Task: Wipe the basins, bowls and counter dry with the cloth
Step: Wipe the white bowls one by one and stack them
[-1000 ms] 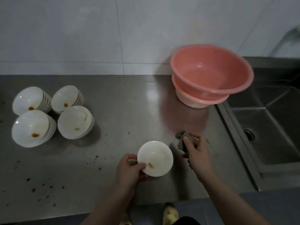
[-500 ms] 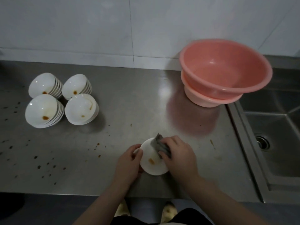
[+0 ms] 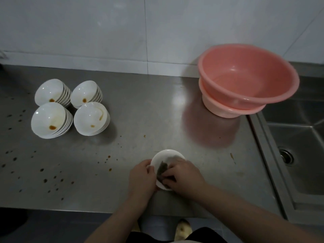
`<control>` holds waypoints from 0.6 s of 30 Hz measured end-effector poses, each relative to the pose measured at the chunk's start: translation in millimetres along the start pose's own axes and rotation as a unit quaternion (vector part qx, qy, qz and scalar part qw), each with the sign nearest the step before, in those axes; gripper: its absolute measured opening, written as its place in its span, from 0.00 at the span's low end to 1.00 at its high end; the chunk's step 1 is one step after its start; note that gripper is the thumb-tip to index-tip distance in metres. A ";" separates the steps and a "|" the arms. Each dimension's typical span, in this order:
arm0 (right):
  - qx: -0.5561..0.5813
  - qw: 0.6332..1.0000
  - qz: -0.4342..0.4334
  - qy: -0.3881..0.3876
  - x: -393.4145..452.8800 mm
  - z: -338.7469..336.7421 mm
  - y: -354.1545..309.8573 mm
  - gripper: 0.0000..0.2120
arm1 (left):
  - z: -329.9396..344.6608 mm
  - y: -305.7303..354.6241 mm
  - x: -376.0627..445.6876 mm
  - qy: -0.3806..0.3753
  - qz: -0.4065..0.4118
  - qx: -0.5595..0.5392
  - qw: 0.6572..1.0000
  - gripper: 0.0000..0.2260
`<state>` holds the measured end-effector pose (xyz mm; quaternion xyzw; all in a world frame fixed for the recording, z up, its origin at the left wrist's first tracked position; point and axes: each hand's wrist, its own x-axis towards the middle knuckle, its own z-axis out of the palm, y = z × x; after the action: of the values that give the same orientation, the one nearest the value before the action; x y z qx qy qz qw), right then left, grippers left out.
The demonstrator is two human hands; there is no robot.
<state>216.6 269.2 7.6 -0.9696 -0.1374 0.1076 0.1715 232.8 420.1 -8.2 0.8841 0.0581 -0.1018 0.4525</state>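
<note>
Hands first: the left hand curls round the near-left rim of a small white bowl, gripping it so that it stays put and tilted toward the person, while the right hand holds a bunched grey cloth with bent fingers and presses it into the bowl's inside. Holding the rim with one hand seems meant to keep the light bowl from sliding on the steel as the other rubs. The bowl sits at the near edge of the table, close to the body, where both arms can work it without reaching. To the far left stand four stacks of white bowls, set close together in a square, the top ones showing brown drips or small pools inside; judging by that, they are yet to be wiped. Brown spots are scattered over the left and near part of the table, so the surface too awaits the cloth. At the far right, two pink basins are nested one in the other beside the sink, out of the working space.
</note>
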 end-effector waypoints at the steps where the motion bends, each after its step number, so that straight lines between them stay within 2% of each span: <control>1: -0.031 0.999 -0.035 -0.004 -2.1 -7.2 6.1 0.11 | -1.3 0.4 0.9 -0.004 0.007 0.010 1.000 0.12; 3: -0.130 0.989 -0.065 0.015 -0.6 -15.8 21.9 0.07 | -2.8 -1.0 1.9 -0.020 0.027 0.026 0.999 0.12; 6: -0.205 0.974 -0.061 0.081 10.5 -13.6 27.3 0.11 | -3.2 -2.7 3.3 -0.036 0.039 0.045 0.998 0.13; 8: -0.192 0.971 -0.062 0.127 17.9 -2.3 19.2 0.10 | -4.4 -3.3 2.9 -0.043 0.038 0.052 0.997 0.12; 10: -0.133 0.982 -0.035 0.130 19.0 13.1 8.6 0.11 | -4.6 -4.5 2.8 -0.042 0.047 0.063 0.996 0.12; 13: -0.043 0.997 -0.010 0.069 16.4 14.3 -0.2 0.12 | -5.6 -3.8 2.7 -0.026 0.047 0.069 0.996 0.10; 15: -0.063 0.997 -0.048 0.022 15.5 -0.2 6.7 0.12 | -7.0 -1.0 1.8 -0.013 0.047 0.078 0.996 0.10; 16: -0.073 0.995 -0.059 0.023 13.1 -8.5 12.2 0.13 | -7.8 0.3 0.8 -0.011 0.051 0.074 0.996 0.10; 18: -0.023 0.996 -0.030 0.078 6.1 -23.5 25.3 0.12 | -10.2 2.6 -0.2 -0.024 0.061 0.056 0.996 0.10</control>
<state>234.2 241.0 19.0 -0.9741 -0.1549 0.0237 0.1629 234.4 426.9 -0.3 0.9072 -0.0131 -0.0985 0.4087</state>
